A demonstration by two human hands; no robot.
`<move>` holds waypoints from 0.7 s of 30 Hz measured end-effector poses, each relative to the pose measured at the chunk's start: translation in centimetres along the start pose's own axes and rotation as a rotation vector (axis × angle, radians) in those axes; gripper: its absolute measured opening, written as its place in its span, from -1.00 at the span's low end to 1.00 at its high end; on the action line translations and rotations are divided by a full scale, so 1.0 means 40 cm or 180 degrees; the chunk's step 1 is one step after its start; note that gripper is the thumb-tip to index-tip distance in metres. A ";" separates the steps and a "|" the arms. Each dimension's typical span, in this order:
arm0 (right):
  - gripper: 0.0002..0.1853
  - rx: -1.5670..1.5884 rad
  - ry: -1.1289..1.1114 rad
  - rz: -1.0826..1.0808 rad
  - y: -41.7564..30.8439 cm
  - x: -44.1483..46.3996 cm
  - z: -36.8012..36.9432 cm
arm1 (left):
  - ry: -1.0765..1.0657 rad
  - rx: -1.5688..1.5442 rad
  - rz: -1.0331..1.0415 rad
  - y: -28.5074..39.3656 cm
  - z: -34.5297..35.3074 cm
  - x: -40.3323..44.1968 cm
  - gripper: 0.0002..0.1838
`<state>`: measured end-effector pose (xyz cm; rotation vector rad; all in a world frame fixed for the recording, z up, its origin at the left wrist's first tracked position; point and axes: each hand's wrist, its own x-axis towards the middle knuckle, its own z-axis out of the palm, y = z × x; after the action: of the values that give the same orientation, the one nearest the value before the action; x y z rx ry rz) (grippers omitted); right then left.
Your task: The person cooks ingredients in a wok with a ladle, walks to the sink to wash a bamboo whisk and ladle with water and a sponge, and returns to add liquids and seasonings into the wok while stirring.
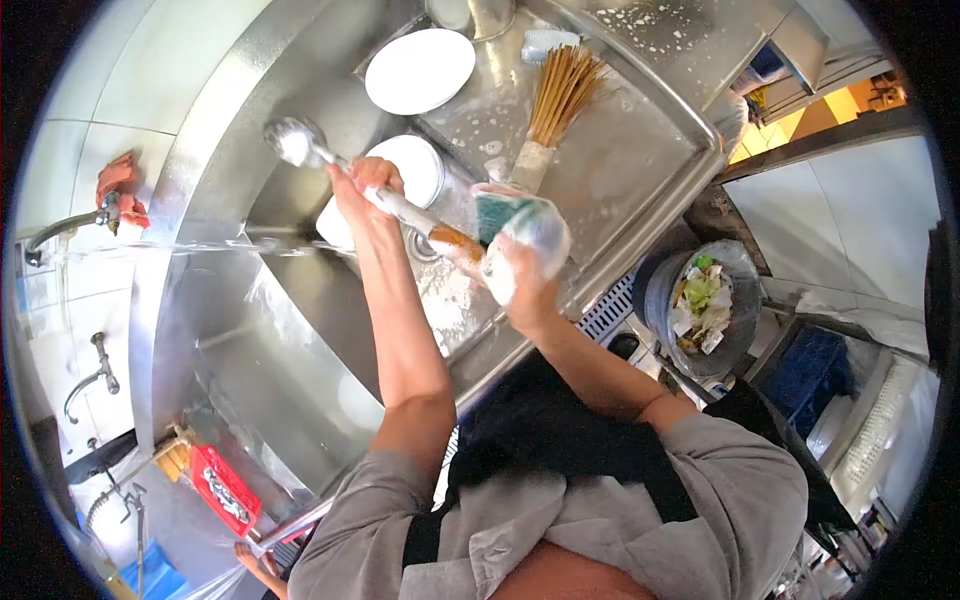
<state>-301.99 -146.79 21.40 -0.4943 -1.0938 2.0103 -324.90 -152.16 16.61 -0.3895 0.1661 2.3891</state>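
Note:
My left hand (370,190) is closed around the metal shaft of a long-handled ladle (405,212). The ladle's round bowl points to the upper left, over the sink. My right hand (522,272) is closed on a foamy green and white scouring pad (508,214) at the brown end of the ladle's handle; foam and blur hide its fingers in part. Below the hands, a round white plate (418,168) lies in the sink. Another white oval plate (420,70) rests farther back.
A bamboo brush (562,100) lies on the steel sink's wet drainboard (635,150). Water streams from a tap (70,230) on the left. A lined bin (755,290) with food scraps stands right. Lower left are a red cutlery basket (222,488) and another person's hand (258,568).

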 end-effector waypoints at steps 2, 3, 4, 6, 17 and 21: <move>-0.54 -0.0423 0.0017 -0.0575 0.014 0.001 -0.002 | 0.0351 -0.0024 0.0044 0.006 -0.054 -0.009 -0.40; -0.53 -0.0551 -0.0092 -0.0692 0.026 0.011 -0.009 | 0.0539 -0.0029 0.0083 0.005 -0.079 -0.013 -0.42; -0.51 -0.0675 -0.0194 -0.0802 0.038 0.017 -0.019 | 0.0736 -0.0028 0.0122 0.004 -0.104 -0.017 -0.43; -0.50 -0.1108 -0.0577 -0.0841 0.057 0.027 -0.067 | 0.1028 -0.0161 0.0116 0.008 -0.157 -0.025 -0.48; -0.39 -0.2250 -0.0981 -0.0873 0.039 0.352 0.009 | 0.2408 -0.0045 0.0199 0.041 -0.314 -0.004 -0.64; -0.30 -0.4030 -0.0354 -0.1327 -0.122 0.670 0.195 | 0.2756 -0.1461 0.1055 0.174 -0.269 -0.022 -0.76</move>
<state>-321.44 -128.33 30.54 -0.6755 -2.2562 0.7948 -326.40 -160.30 6.80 -1.7130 0.0652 2.3933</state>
